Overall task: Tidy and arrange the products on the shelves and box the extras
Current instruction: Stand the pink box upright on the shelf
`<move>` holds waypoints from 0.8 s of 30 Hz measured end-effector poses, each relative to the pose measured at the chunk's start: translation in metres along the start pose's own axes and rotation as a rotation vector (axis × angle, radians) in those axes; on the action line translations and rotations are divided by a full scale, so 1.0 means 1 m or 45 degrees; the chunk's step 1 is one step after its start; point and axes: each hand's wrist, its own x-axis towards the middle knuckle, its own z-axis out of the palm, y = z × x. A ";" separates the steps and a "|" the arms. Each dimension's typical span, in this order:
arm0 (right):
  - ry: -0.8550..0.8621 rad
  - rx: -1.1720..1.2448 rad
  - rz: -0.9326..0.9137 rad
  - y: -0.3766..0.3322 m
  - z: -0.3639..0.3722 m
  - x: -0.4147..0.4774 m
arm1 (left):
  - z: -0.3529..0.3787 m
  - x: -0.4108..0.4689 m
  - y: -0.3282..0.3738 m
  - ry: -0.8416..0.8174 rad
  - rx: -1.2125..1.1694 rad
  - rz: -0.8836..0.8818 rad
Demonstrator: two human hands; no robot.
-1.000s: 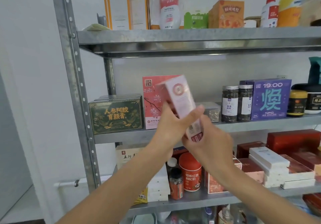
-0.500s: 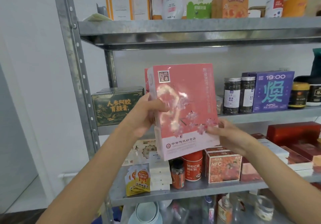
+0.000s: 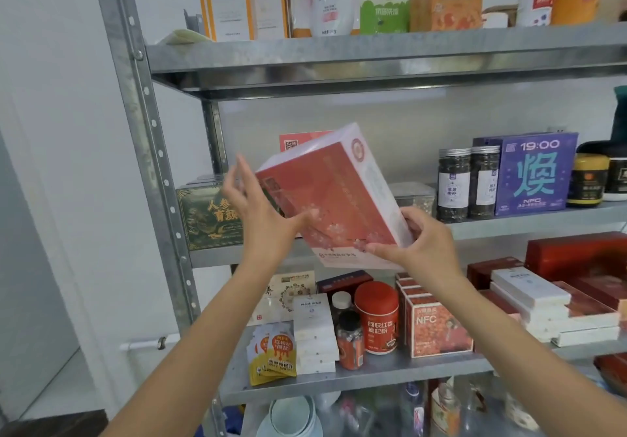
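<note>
From my remote seat I see both hands up in front of the grey metal shelf rack [image 3: 135,97], with the pink blossom-printed cardboard box [image 3: 339,199] between them. The box is off the shelves, in the air in front of the middle shelf [image 3: 529,224], tilted so that its top leans to the left and one narrow white side faces up and to the right.

My right hand [image 3: 417,243] grasps the box at its lower right corner: its fingers [image 3: 412,219] curl round the narrow side and the thumb lies along the bottom of the front face. My left hand [image 3: 258,212] is released, its fingers [image 3: 239,178] straight and spread upward just beside the box's left edge, while the thumb rests flat on the front face. Whether those fingers touch the box's back I cannot tell.

Behind the held box, a second pink box [image 3: 295,141] stands on the middle shelf, mostly hidden. To its left sits a dark green box with gold lettering [image 3: 207,219]. To the right stand two dark glass jars with silver lids [image 3: 454,182], side by side, and just beside them a purple box printed 19:00 [image 3: 539,172].

On the lower shelf [image 3: 373,372] I make out yellow sachets [image 3: 271,355], a stack of flat white boxes [image 3: 315,331], a red round canister [image 3: 376,321] and an orange box marked NFC [image 3: 437,331].
</note>
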 end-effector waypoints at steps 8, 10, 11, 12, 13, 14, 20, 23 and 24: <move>-0.097 -0.318 -0.148 0.007 0.006 -0.011 | -0.037 0.040 0.008 -0.620 0.101 0.309; -0.163 -0.306 -0.132 0.009 0.009 -0.010 | -0.036 0.040 0.012 -0.612 0.119 0.337; -0.181 -0.288 -0.123 0.011 0.010 -0.006 | -0.035 0.040 0.014 -0.589 0.148 0.359; -0.197 -0.253 -0.111 0.013 0.010 -0.002 | -0.033 0.041 0.017 -0.558 0.191 0.378; -0.214 -0.200 -0.102 0.015 0.010 0.004 | -0.031 0.042 0.020 -0.521 0.240 0.399; -0.233 -0.140 -0.097 0.016 0.010 0.010 | -0.029 0.044 0.022 -0.486 0.284 0.425; -0.252 0.228 0.024 0.021 0.014 0.057 | -0.009 0.079 0.040 -0.389 0.520 0.440; -0.273 0.224 0.095 0.019 0.019 0.084 | 0.004 0.098 0.049 -0.482 0.594 0.442; -0.304 0.239 0.124 0.017 0.021 0.092 | 0.009 0.104 0.053 -0.528 0.628 0.448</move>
